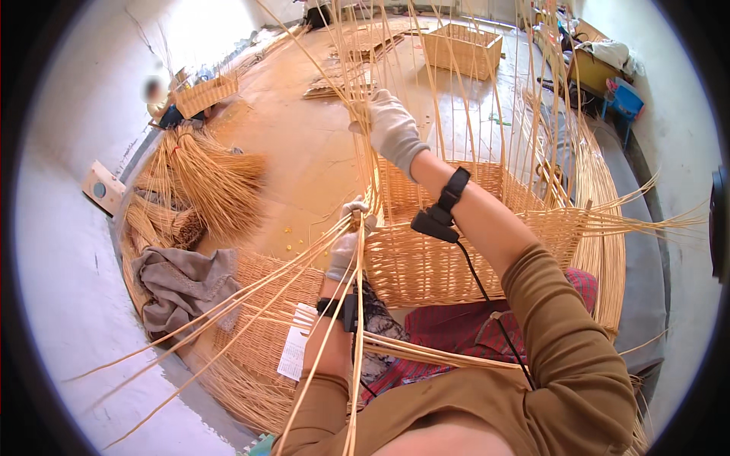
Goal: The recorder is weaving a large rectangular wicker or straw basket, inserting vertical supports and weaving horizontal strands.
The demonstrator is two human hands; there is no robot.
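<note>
A half-woven wicker basket (464, 262) rests at my lap, its long upright canes rising from the rim. My right hand (391, 128), in a pale work glove, is raised above the basket's left corner, its fingers closed around a bunch of upright canes (365, 163). Lower down, my gloved left hand (346, 249) is closed on wicker strands at that same corner, partly hidden by them. Loose strands (251, 292) fan out from there to the left and toward me. More strand ends (646, 220) stick out at the basket's right corner.
Bundled wicker (205, 178) and a grey cloth (186, 285) lie on the left beside a woven panel (266, 285). Long canes (604, 258) run along the right. A finished-looking basket (464, 49) stands farther back; another person (163, 106) sits at far left. A blue stool (625, 99) stands right.
</note>
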